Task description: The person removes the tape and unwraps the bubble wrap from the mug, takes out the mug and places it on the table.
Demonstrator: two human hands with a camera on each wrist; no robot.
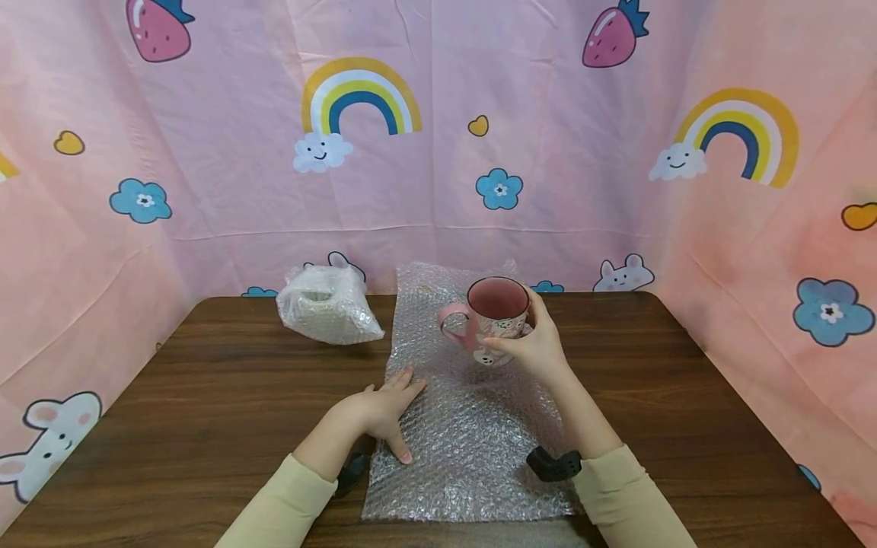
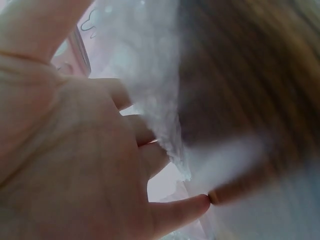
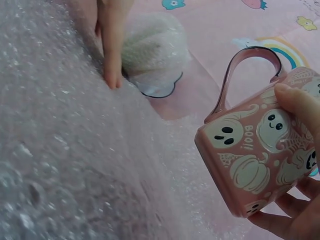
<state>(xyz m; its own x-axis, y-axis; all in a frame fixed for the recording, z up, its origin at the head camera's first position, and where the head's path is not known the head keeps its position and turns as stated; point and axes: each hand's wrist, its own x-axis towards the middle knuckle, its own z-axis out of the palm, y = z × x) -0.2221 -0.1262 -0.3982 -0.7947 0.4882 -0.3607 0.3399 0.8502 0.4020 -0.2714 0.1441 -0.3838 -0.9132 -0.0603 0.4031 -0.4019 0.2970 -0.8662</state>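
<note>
A pink mug [image 1: 495, 316] with ghost and pumpkin prints [image 3: 262, 147] is held upright just above a sheet of bubble wrap [image 1: 466, 426], its handle pointing left. My right hand [image 1: 530, 342] grips the mug's side with thumb and fingers curled round it. My left hand [image 1: 387, 407] lies flat with straight fingers on the sheet's left edge, pressing it to the brown table [image 1: 205, 396]. In the left wrist view the palm [image 2: 75, 165] fills the frame beside the bubble wrap [image 2: 150, 75]. A left fingertip [image 3: 112, 70] shows on the sheet in the right wrist view.
A bundle wrapped in bubble wrap [image 1: 327, 306] sits at the back left of the table, seen too as the bundle [image 3: 152, 50] in the right wrist view. Pink patterned cloth [image 1: 438, 152] walls the table at the back and both sides.
</note>
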